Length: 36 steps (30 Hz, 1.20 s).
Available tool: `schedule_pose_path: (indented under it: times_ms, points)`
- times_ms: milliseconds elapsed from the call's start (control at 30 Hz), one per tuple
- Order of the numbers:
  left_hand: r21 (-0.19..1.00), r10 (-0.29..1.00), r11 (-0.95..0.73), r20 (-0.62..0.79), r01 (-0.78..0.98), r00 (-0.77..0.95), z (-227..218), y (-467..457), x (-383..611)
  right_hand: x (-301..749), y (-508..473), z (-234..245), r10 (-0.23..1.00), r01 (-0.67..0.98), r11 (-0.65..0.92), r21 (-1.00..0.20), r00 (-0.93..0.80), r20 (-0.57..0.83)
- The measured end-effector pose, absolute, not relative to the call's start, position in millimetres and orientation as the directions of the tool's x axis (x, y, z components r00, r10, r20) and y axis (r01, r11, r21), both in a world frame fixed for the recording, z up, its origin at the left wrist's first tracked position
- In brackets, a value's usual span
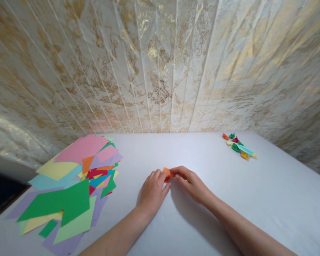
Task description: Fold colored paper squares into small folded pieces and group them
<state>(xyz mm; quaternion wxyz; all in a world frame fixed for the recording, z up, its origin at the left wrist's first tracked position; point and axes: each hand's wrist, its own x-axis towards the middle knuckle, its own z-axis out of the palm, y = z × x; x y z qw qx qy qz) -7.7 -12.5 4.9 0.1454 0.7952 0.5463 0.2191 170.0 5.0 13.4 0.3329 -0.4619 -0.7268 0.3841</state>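
Observation:
A small folded orange paper piece (167, 173) lies on the white table (202, 199) near its middle. My left hand (152, 191) rests on the table with its fingers curled and pressed onto the piece's left side. My right hand (192, 183) comes in from the right, its fingertips pinching the piece's right edge. Most of the paper is hidden under the fingers, so only an orange corner shows.
A loose heap of coloured paper sheets and scraps (72, 185) covers the table's left side. Several small folded paper shapes (238, 145) lie at the far right. A cream and gold patterned wall (160, 64) rises behind the table.

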Motion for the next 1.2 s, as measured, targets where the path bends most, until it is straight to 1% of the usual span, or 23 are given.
schedule_pose_path:
  times_ms: [67,100,167,200,233,267,333,400,467,533,667,733,800,833,867,933,967,1000,1067,1133,1200]
  points:
    - [0.578,0.941,-0.338,0.205,0.743,0.268,4,-11,-8,167,1,21,0.918,0.361,0.299,-0.883,-0.363,0.162]
    - [0.661,0.949,-0.314,0.208,0.681,0.236,3,-10,-8,166,-1,24,0.911,0.336,0.325,-0.884,-0.363,0.197]
    - [0.849,0.975,-0.218,0.166,0.481,0.149,0,-8,-9,167,-4,27,0.893,0.334,0.414,-0.847,-0.331,0.306]
    - [0.923,0.988,-0.142,0.11,0.357,0.109,-1,-6,-10,168,-5,27,0.879,0.365,0.463,-0.808,-0.309,0.364]
    - [0.97,0.996,-0.059,0.041,0.236,0.081,-1,-4,-10,168,-6,26,0.861,0.412,0.506,-0.758,-0.298,0.413]
    - [0.991,0.997,0.019,-0.028,0.131,0.069,-2,-3,-11,169,-7,25,0.844,0.467,0.537,-0.702,-0.303,0.444]
    - [0.991,0.989,0.133,-0.132,-0.011,0.071,0,-1,-12,169,-7,20,0.815,0.56,0.578,-0.594,-0.356,0.458]
    - [0.979,0.979,0.189,-0.182,-0.081,0.095,3,-1,-13,167,-8,14,0.796,0.606,0.603,-0.519,-0.413,0.444]
    - [0.971,0.972,0.215,-0.203,-0.099,0.122,5,-2,-13,165,-8,9,0.79,0.609,0.612,-0.505,-0.43,0.437]
    - [0.971,0.967,0.223,-0.21,-0.082,0.146,7,-2,-12,165,-7,5,0.799,0.574,0.601,-0.556,-0.418,0.432]
    - [0.978,0.962,0.208,-0.202,-0.014,0.185,3,-3,-11,168,-2,1,0.859,0.46,0.507,-0.729,-0.344,0.38]
    - [0.975,0.95,0.208,-0.22,0.078,0.219,0,-3,-11,169,1,-1,0.89,0.417,0.439,-0.795,-0.319,0.324]
    - [0.951,0.944,0.176,-0.236,0.253,0.229,0,-6,-11,170,3,-3,0.908,0.412,0.384,-0.826,-0.33,0.258]
    - [0.918,0.952,0.13,-0.221,0.376,0.211,1,-7,-12,170,4,-4,0.911,0.43,0.369,-0.824,-0.342,0.229]
    - [0.859,0.964,0.071,-0.189,0.507,0.186,2,-9,-12,171,4,-5,0.911,0.46,0.364,-0.81,-0.355,0.207]
    - [0.68,0.986,-0.072,-0.064,0.73,0.157,5,-14,-15,171,4,-7,0.908,0.537,0.379,-0.754,-0.371,0.193]
    - [0.591,0.984,-0.142,-0.001,0.794,0.177,6,-16,-16,172,4,-8,0.905,0.57,0.395,-0.721,-0.376,0.199]
    - [0.519,0.972,-0.224,0.061,0.825,0.226,6,-18,-17,172,4,-9,0.9,0.592,0.412,-0.693,-0.382,0.208]
    - [0.432,0.923,-0.385,0.148,0.816,0.357,5,-20,-18,174,4,-10,0.891,0.613,0.436,-0.659,-0.394,0.223]
    - [0.402,0.877,-0.478,0.177,0.781,0.446,1,-20,-18,175,4,-10,0.888,0.618,0.444,-0.648,-0.399,0.228]
    - [0.413,0.87,-0.49,0.171,0.767,0.463,-2,-19,-18,175,4,-10,0.89,0.617,0.44,-0.653,-0.397,0.224]
